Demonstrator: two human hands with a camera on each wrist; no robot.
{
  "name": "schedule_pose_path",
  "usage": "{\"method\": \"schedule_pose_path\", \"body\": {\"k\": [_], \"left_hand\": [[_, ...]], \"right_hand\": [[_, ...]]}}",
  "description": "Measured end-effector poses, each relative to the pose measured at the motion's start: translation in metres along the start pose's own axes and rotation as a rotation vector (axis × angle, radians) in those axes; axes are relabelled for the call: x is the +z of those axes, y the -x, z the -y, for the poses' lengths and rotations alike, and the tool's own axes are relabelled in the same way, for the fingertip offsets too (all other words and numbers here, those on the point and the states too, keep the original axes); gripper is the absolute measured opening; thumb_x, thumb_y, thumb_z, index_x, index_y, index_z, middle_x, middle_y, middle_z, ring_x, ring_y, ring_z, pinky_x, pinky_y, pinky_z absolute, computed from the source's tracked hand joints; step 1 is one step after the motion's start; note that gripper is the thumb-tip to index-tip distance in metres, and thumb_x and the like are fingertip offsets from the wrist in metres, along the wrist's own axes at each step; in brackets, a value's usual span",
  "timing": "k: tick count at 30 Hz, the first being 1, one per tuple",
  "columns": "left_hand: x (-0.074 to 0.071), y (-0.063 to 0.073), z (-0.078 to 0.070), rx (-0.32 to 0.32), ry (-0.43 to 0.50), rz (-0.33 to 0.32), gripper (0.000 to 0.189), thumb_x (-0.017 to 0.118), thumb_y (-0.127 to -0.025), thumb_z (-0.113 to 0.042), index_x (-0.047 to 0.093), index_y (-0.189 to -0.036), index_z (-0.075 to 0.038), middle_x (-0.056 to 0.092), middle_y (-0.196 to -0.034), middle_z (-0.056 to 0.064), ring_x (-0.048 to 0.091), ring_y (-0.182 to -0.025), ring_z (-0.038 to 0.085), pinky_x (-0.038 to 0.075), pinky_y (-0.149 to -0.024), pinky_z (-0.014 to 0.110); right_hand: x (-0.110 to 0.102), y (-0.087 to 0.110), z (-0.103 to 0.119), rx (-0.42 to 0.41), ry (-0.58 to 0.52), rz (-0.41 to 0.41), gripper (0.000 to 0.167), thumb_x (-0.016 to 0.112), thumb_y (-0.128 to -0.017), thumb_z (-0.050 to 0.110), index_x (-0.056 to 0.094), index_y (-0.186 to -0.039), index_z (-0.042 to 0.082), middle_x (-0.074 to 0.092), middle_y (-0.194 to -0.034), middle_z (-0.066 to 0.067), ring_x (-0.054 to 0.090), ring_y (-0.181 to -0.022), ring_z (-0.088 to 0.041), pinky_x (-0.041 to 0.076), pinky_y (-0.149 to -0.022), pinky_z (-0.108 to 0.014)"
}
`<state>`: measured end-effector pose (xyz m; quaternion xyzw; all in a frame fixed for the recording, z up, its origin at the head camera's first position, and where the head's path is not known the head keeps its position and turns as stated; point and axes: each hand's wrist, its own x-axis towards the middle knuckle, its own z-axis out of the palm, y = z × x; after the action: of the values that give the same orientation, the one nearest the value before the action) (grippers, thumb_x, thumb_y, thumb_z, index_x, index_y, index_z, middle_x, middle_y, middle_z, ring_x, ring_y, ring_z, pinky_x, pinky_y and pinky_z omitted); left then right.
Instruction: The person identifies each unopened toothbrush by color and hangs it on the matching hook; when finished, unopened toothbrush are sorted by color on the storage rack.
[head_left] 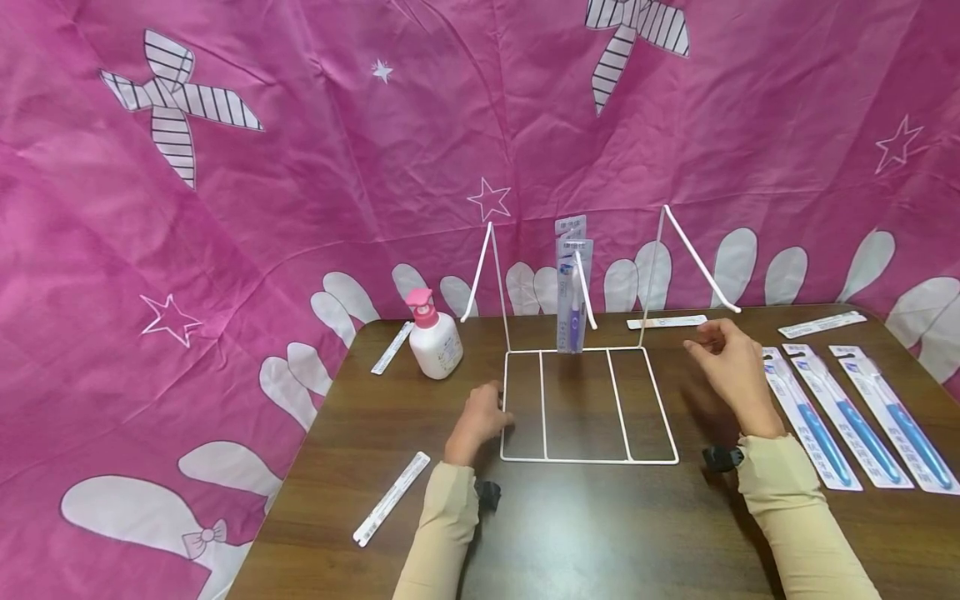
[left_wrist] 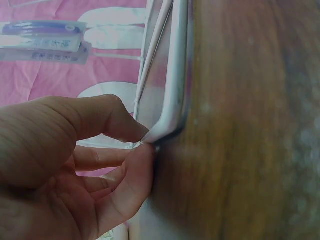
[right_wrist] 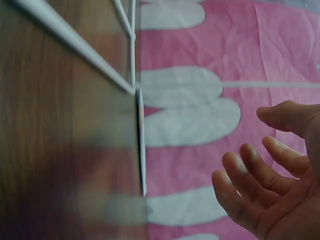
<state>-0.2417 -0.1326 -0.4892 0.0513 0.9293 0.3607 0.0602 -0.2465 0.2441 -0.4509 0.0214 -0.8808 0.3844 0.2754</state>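
A white wire rack (head_left: 588,461) stands on the wooden table, with upright wires and arms that slope toward the person. Two packaged toothbrushes (head_left: 575,329) hang one behind the other on its middle arm; the front one has a purple handle. At the left side of the rack's base, my left hand (head_left: 480,417) pinches the wire between thumb and fingers, as the left wrist view shows up close. My right hand (head_left: 727,367) is raised to the right of the rack, below the tip of the right arm. Its fingers are loosely bent and hold nothing.
Three packaged blue toothbrushes (head_left: 813,417) lie in a row at the right. A white pump bottle (head_left: 437,343) with a pink top stands at the back left. Narrow white strips (head_left: 392,500) lie about the table. A pink patterned cloth (head_left: 337,150) hangs behind.
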Motion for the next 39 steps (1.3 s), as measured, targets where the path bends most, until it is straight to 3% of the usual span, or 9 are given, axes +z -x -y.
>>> {"method": "schedule_pose_path", "body": {"k": [4,7,11,14,22,25,29,34,39], "left_hand": [[0.000,0.000,0.001,0.000,-0.001,0.001,0.032,0.077,-0.078,0.005,0.060,-0.105,0.006,0.058,-0.075,0.009,0.059,-0.050,0.016,0.052,-0.046,0.028],[0.000,-0.001,0.001,0.002,-0.003,0.002,0.031,0.077,-0.078,0.005,0.060,-0.105,0.005,0.059,-0.075,0.008,0.059,-0.050,0.016,0.052,-0.046,0.029],[0.000,0.000,0.002,0.013,-0.014,-0.006,0.032,0.077,-0.077,0.005,0.061,-0.104,0.005,0.059,-0.075,0.008,0.059,-0.051,0.017,0.052,-0.047,0.029],[0.001,0.000,0.003,0.021,-0.028,-0.012,0.033,0.077,-0.076,0.004,0.061,-0.105,0.005,0.059,-0.074,0.008,0.059,-0.051,0.017,0.051,-0.048,0.029],[0.001,-0.001,0.003,0.010,-0.006,-0.006,0.033,0.077,-0.078,0.004,0.060,-0.106,0.005,0.059,-0.076,0.008,0.058,-0.050,0.016,0.052,-0.047,0.029],[0.001,-0.001,0.003,-0.004,0.009,-0.001,0.032,0.077,-0.079,0.004,0.059,-0.105,0.005,0.059,-0.077,0.009,0.058,-0.048,0.016,0.052,-0.046,0.028],[0.001,-0.002,0.001,-0.003,0.003,-0.004,0.030,0.077,-0.078,0.005,0.059,-0.103,0.004,0.058,-0.076,0.008,0.058,-0.048,0.015,0.052,-0.045,0.028],[0.002,-0.002,0.001,0.002,0.011,0.000,0.030,0.076,-0.078,0.005,0.059,-0.103,0.004,0.058,-0.076,0.009,0.059,-0.049,0.015,0.052,-0.046,0.028],[0.002,-0.002,0.003,-0.004,0.019,0.001,0.034,0.077,-0.078,0.005,0.059,-0.108,0.005,0.059,-0.078,0.009,0.059,-0.049,0.016,0.052,-0.046,0.028]], "right_hand": [[-0.013,-0.002,-0.011,0.027,0.032,-0.016,0.030,0.076,-0.087,0.011,0.065,-0.108,-0.007,0.070,-0.093,-0.025,0.041,-0.071,0.016,0.039,-0.068,-0.026],[-0.021,-0.003,-0.021,0.046,0.065,-0.013,0.031,0.075,-0.088,0.011,0.064,-0.110,-0.008,0.069,-0.094,-0.027,0.042,-0.071,0.013,0.038,-0.068,-0.030],[-0.030,-0.004,-0.033,0.076,0.106,0.007,0.033,0.073,-0.088,0.010,0.062,-0.111,-0.012,0.067,-0.098,-0.032,0.060,-0.075,-0.018,0.039,-0.078,-0.044],[-0.037,-0.004,-0.040,0.115,0.133,0.028,0.035,0.070,-0.089,0.012,0.061,-0.112,-0.013,0.066,-0.100,-0.034,0.061,-0.090,-0.047,0.037,-0.084,-0.056],[-0.054,-0.007,-0.058,0.212,0.248,0.108,0.040,0.068,-0.088,0.016,0.058,-0.111,-0.015,0.058,-0.105,-0.040,0.052,-0.098,-0.060,0.038,-0.079,-0.066],[-0.059,-0.008,-0.064,0.246,0.301,0.170,0.030,0.068,-0.088,0.017,0.058,-0.086,-0.011,0.054,-0.090,-0.038,0.051,-0.089,-0.059,0.041,-0.068,-0.063],[-0.066,-0.010,-0.068,0.303,0.358,0.259,0.039,0.066,-0.088,0.019,0.045,-0.061,0.001,0.049,-0.077,-0.037,0.050,-0.080,-0.060,0.040,-0.058,-0.060],[-0.071,-0.012,-0.070,0.413,0.393,0.364,0.038,0.062,-0.089,0.021,0.055,-0.077,-0.014,0.045,-0.105,-0.055,0.047,-0.096,-0.070,0.042,-0.070,-0.070],[-0.069,-0.014,-0.077,0.452,0.403,0.401,0.044,0.060,-0.088,0.020,0.052,-0.095,-0.023,0.043,-0.111,-0.058,0.046,-0.098,-0.071,0.042,-0.072,-0.071]]}}
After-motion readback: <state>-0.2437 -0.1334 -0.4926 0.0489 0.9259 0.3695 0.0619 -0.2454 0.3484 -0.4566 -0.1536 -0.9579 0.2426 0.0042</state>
